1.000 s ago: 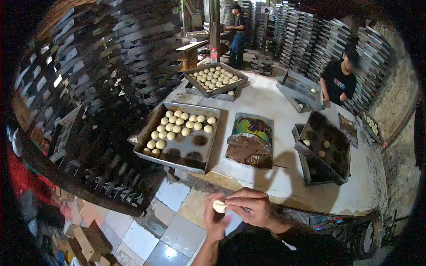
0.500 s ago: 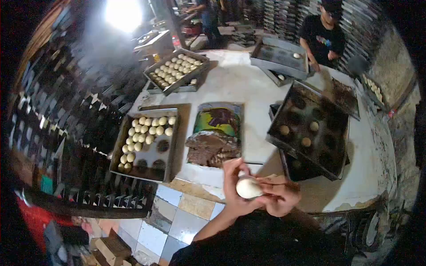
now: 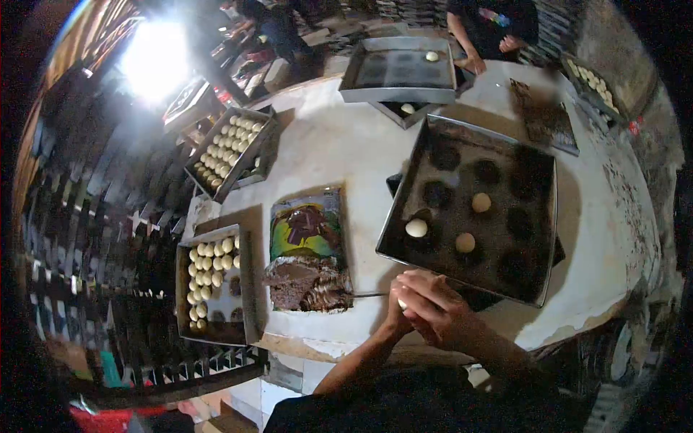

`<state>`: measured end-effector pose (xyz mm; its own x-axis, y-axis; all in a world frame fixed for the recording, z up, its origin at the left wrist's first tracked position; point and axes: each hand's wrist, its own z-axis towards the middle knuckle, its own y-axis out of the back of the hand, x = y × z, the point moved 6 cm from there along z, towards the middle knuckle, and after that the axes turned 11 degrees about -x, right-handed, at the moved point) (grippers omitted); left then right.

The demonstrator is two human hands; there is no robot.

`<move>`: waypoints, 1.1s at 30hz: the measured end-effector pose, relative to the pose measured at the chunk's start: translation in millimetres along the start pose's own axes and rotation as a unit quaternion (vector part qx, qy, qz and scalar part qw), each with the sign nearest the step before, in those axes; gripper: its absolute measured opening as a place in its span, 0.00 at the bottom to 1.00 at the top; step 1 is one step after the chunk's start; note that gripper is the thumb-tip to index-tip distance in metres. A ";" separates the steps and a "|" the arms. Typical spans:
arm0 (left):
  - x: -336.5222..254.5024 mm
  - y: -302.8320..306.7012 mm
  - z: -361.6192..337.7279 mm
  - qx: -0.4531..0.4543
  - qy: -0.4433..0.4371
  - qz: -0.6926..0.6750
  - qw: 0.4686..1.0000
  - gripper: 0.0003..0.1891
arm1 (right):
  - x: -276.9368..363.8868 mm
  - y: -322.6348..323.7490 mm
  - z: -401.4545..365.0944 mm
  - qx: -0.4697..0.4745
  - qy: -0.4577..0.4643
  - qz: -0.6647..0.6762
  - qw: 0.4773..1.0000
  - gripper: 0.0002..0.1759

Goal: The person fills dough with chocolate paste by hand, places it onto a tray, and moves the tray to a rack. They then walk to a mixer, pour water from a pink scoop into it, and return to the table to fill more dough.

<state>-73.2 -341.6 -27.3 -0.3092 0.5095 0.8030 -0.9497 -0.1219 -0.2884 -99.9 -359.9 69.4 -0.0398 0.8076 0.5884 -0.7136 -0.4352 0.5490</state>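
Both hands are together at the table's near edge, with a white dough ball (image 3: 403,304) mostly hidden between them. My left hand (image 3: 398,314) is closed around its left side. The fingers of my right hand (image 3: 434,307) are pressed over it from the right. Just beyond them lies a large dark tray (image 3: 498,155) with a few dough balls in it, one of them whiter (image 3: 416,228). Left of the hands, a colourful packet (image 3: 303,227) lies open with brown paste (image 3: 299,281) and a thin dark stick (image 3: 369,294) pointing toward the hands.
Trays of dough balls stand at the left, one near (image 3: 249,289) and one farther back (image 3: 268,141). A grey tray (image 3: 397,94) rests on another at the back. A co-worker (image 3: 498,25) stands behind the table, a hand near that tray. A dark slab (image 3: 548,123) lies back right.
The view has shifted right and nearer to the dark tray. My hands have closed more around the dough ball, which showed plainly before. My right hand now covers much of it.
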 end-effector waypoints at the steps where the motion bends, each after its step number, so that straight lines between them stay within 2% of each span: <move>1: 7.0 -1.5 0.3 0.015 -0.043 -0.016 0.999 0.12 | -7.7 0.9 -3.4 -0.033 0.012 0.011 0.999 0.18; 2: -34.6 -12.4 -31.4 -0.122 -0.071 0.054 0.989 0.13 | -9.7 0.7 -2.9 -0.030 0.021 0.006 0.999 0.19; 3: -29.2 -11.6 -23.5 -0.039 -0.009 -0.167 0.985 0.14 | -9.9 0.1 0.0 -0.022 0.027 0.002 0.999 0.20; 4: -23.8 -10.9 -17.5 0.024 0.104 -0.456 0.884 0.14 | -8.9 0.0 -3.0 -0.010 0.028 0.000 1.000 0.21; 5: -18.3 -9.4 -13.1 0.053 0.215 -0.616 0.756 0.15 | -17.9 -7.9 -12.0 0.009 0.030 0.005 0.999 0.21; 6: -58.1 -31.3 -43.1 0.074 0.243 -0.883 0.395 0.15 | -26.6 -15.6 -21.3 0.028 0.032 0.010 0.999 0.21; 7: -66.5 -35.1 -49.1 0.115 0.229 -0.956 0.141 0.16 | -36.3 -14.4 -22.8 0.035 0.022 0.033 0.999 0.20; 8: -74.1 -38.5 -56.2 0.171 0.228 -0.952 -0.114 0.17 | -46.0 -11.9 -18.4 0.040 0.016 0.056 0.998 0.19; 9: -50.6 -39.8 -43.7 0.261 0.223 -0.922 -0.181 0.18 | -57.2 -2.4 -5.5 0.027 -0.056 0.115 0.991 0.14; 11: -28.7 -53.8 -28.8 0.350 0.109 -0.926 -0.088 0.19 | -96.6 -0.4 2.2 0.025 -0.187 0.111 0.976 0.11; 12: -24.2 -68.9 -33.3 0.347 0.118 -0.929 -0.046 0.19 | -122.1 -3.5 8.4 0.011 -0.262 0.143 0.954 0.14; 13: -19.9 -82.4 -39.7 0.343 0.129 -0.930 -0.004 0.19 | -146.2 -7.0 14.9 -0.078 -0.287 0.181 0.937 0.14; 14: -15.5 -96.7 -43.1 0.333 0.144 -0.931 0.040 0.18 | -155.4 1.1 38.4 -0.104 -0.262 0.084 0.956 0.16; 16: -7.1 -118.7 -69.8 0.380 0.296 -0.867 -0.127 0.19 | -211.7 -14.8 50.0 -0.112 -0.155 -0.038 0.981 0.20; 18: -8.4 -148.0 -110.7 0.341 0.328 -0.879 -0.053 0.18 | -263.3 -45.3 42.2 0.045 -0.094 -0.178 0.978 0.27; 20: 7.0 -176.8 -150.8 0.340 0.427 -0.834 -0.078 0.16 | -258.0 -57.1 27.1 0.112 -0.095 -0.311 0.939 0.33; 22: 30.2 -207.8 -182.9 0.282 0.511 -0.811 -0.040 0.13 | -277.1 -63.5 15.4 0.109 -0.076 -0.254 0.958 0.36; 23: 29.4 -219.6 -210.9 0.320 0.523 -0.789 0.032 0.11 | -280.1 -58.0 20.7 0.125 -0.074 -0.235 0.961 0.35; 24: 30.0 -228.4 -228.6 0.307 0.569 -0.763 0.030 0.11 | -278.4 -53.4 23.1 0.143 -0.076 -0.216 0.963 0.35; 25: 20.1 -234.1 -259.5 0.366 0.542 -0.749 0.102 0.12 | -270.0 -56.7 27.6 0.159 -0.082 -0.195 0.964 0.34; 26: 9.8 -238.6 -292.9 0.422 0.508 -0.730 0.176 0.14 | -245.3 -54.2 42.7 0.110 -0.044 -0.233 0.965 0.33; 27: 4.3 -240.6 -312.1 0.431 0.489 -0.734 0.190 0.15 | -203.3 -46.9 63.5 0.059 -0.008 -0.269 0.961 0.32; 28: 3.3 -241.4 -325.7 0.443 0.467 -0.738 0.202 0.16 | -163.4 -42.2 79.8 0.009 0.026 -0.302 0.953 0.30; 29: 12.6 -243.9 -329.7 0.444 0.464 -0.745 0.181 0.15 | -129.8 -42.7 87.9 -0.031 0.023 -0.305 0.951 0.28; 31: 12.2 -250.2 -344.5 0.392 0.438 -0.791 0.170 0.15 | -67.4 -53.9 90.6 -0.104 0.004 -0.312 0.944 0.23; 33: 29.2 -277.6 -354.1 0.351 0.415 -0.823 0.163 0.15 | -25.1 -83.8 88.7 -0.104 -0.011 -0.229 0.968 0.19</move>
<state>198.8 8.7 -108.5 0.2295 0.2477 -0.9413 0.4269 0.8435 0.3260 23.0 -379.0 61.3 0.3282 0.8870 0.3249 -0.7780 0.0587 0.6255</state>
